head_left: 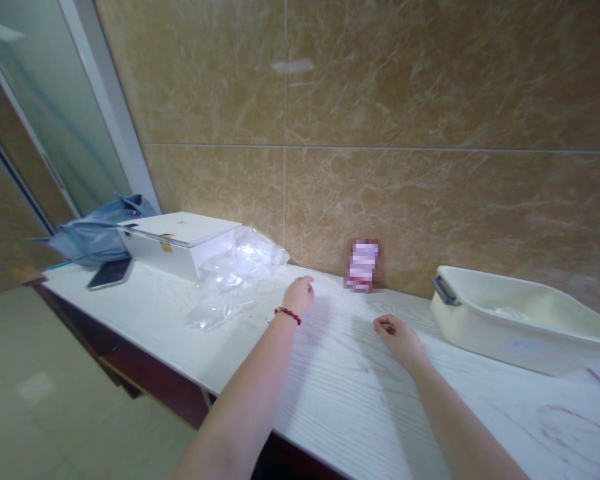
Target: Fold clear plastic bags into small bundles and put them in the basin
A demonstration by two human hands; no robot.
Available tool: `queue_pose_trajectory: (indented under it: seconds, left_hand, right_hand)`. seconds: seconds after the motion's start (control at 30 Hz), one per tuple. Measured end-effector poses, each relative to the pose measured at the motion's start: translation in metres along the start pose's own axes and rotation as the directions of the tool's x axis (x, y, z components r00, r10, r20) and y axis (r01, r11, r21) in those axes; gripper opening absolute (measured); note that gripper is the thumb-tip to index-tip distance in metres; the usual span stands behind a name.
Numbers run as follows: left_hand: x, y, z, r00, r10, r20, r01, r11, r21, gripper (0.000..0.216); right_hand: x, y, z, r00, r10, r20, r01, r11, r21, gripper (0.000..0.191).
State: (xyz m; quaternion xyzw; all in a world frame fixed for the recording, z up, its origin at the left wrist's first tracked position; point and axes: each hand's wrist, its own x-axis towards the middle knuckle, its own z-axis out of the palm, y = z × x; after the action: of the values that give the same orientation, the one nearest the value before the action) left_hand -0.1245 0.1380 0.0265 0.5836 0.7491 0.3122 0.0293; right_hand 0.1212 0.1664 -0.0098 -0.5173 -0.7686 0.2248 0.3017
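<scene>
My left hand (300, 297), with a red cord bracelet (288, 315) at its wrist, is over the white table (330, 387). Its fingers are curled, and anything inside them is hidden. Crumpled clear plastic bags (243, 267) lie just to its left. My right hand (401, 340) is lower and to the right, with fingers and thumb curled together around a dark hollow; I cannot make out anything in it. Against the wall, beyond and between both hands, stands a pixelated pink and red object (363, 265), perhaps a phone.
A cream plastic tub (500, 343) with a grey handle stands at the right, clear plastic inside it. At the left are a white box (180, 250), a dark-screened phone (110, 273) near the table edge and a blue bag (93, 237). A tiled wall (360, 133) bounds the back.
</scene>
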Motion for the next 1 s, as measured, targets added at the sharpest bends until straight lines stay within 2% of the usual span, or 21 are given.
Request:
queue_pose_trajectory:
  seconds: [0.1, 0.17, 0.27, 0.37, 0.63, 0.83, 1.0]
  left_hand:
    - [0.015, -0.040, -0.017, 0.975, -0.194, -0.106, 0.205, 0.974, 0.101, 0.037]
    - [0.019, -0.065, -0.024, 0.950, -0.275, -0.149, 0.297, 0.943, 0.150, 0.039]
    - [0.022, -0.093, -0.026, 0.921, -0.344, -0.184, 0.378, 0.903, 0.204, 0.038]
    - [0.025, -0.111, -0.023, 0.902, -0.388, -0.191, 0.425, 0.875, 0.232, 0.031]
    - [0.034, -0.123, -0.021, 0.851, -0.461, -0.253, 0.512, 0.834, 0.204, 0.028]
    - [0.038, -0.124, -0.021, 0.876, -0.396, -0.275, 0.444, 0.885, 0.140, 0.035]
    - [0.039, -0.111, -0.021, 0.908, -0.304, -0.288, 0.340, 0.937, 0.083, 0.033]
  right_hand:
    - [0.001, 0.003, 0.002, 1.000, -0.006, 0.006, 0.005, 1.000, 0.021, 0.022]
    - [0.002, 0.004, 0.003, 1.000, -0.002, 0.015, 0.002, 1.000, 0.031, 0.021]
    - [0.002, 0.005, 0.004, 1.000, -0.003, 0.015, 0.002, 0.999, 0.039, 0.019]
    - [0.002, 0.005, 0.005, 1.000, -0.011, 0.019, 0.010, 0.999, 0.044, 0.019]
    - [0.001, 0.003, 0.006, 1.000, -0.013, 0.022, 0.012, 0.999, 0.037, 0.019]
    - [-0.001, 0.000, 0.005, 0.999, -0.016, 0.028, 0.015, 0.999, 0.040, 0.020]
    - [-0.004, -0.007, 0.003, 1.000, -0.013, 0.020, 0.011, 0.997, 0.071, 0.019]
